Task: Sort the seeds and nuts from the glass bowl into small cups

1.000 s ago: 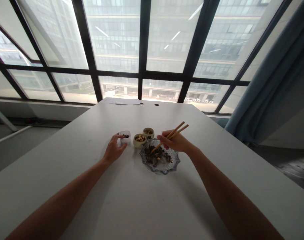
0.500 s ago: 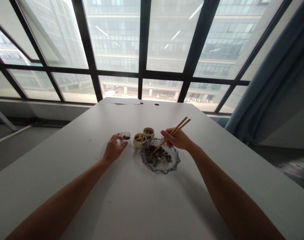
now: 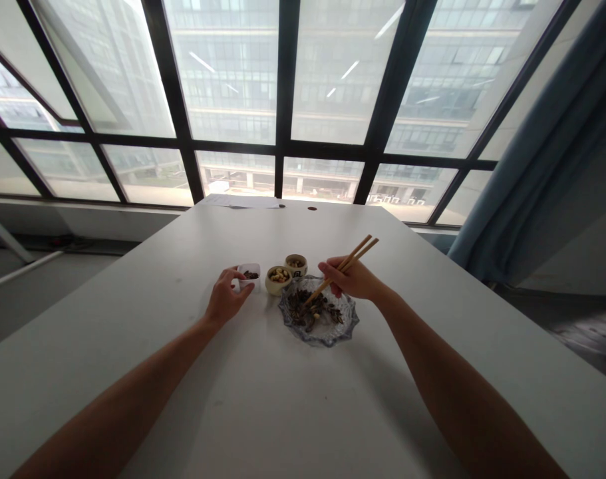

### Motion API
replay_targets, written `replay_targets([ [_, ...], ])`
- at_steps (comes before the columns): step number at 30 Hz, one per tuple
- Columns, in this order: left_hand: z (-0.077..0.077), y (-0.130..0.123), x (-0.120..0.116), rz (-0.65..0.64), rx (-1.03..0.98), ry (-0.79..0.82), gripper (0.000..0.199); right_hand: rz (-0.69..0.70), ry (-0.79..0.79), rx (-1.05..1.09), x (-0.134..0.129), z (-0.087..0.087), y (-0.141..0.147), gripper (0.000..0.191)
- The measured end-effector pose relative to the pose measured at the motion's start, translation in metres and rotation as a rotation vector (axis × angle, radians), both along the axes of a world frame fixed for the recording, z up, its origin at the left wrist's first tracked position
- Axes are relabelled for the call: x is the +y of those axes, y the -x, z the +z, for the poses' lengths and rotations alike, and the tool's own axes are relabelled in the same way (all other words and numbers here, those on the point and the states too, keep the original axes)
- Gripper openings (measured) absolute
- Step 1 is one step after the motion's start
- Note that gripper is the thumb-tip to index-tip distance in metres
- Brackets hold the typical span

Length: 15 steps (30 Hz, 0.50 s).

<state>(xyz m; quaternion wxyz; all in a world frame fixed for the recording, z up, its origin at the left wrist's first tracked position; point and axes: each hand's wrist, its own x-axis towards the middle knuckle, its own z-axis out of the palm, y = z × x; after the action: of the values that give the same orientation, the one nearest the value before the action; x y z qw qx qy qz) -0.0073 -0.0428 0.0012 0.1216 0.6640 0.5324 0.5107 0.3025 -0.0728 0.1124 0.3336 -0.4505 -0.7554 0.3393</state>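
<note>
Head view: partway, we judge, many dark seeds (image 3: pixel 297 309) left in the scalloped clear-glass bowl (image 3: pixel 351 332) at right, where our right hand (image 3: pixel 353 277) grips tan wooden chopsticks (image 3: pixel 355 255). Our left hand (image 3: pixel 225 297) grasps a white square plastic box (image 3: pixel 255 282) holding some; round cream cups (image 3: pixel 275 288) between hold paler pieces (image 3: pixel 279 275).

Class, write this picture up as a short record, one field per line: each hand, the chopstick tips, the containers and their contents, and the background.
Left hand: thumb and fingers around a small white tub
Right hand: holding wooden chopsticks
Chopstick tips: among dark pieces in the glass bowl; any grip too small to tell
Tub contents: dark pieces
Near cup: pale nut-like pieces
Far cup: small pieces, dark character outside
Surface: white table
Background: papers, windows, blue curtain
</note>
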Motion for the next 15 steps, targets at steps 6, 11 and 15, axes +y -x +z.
replay_targets([
  [6,0.003,0.0,-0.002,0.004,0.019,-0.024,0.025,-0.157,0.014,0.231,0.019,-0.005,-0.019,0.06],
  [11,0.004,-0.001,-0.003,0.006,0.012,-0.029,0.027,-0.324,0.077,0.505,0.035,-0.015,-0.035,0.056],
  [15,0.004,-0.001,-0.003,0.004,0.014,-0.03,0.028,-0.354,0.15,0.59,0.041,-0.02,-0.04,0.054],
])
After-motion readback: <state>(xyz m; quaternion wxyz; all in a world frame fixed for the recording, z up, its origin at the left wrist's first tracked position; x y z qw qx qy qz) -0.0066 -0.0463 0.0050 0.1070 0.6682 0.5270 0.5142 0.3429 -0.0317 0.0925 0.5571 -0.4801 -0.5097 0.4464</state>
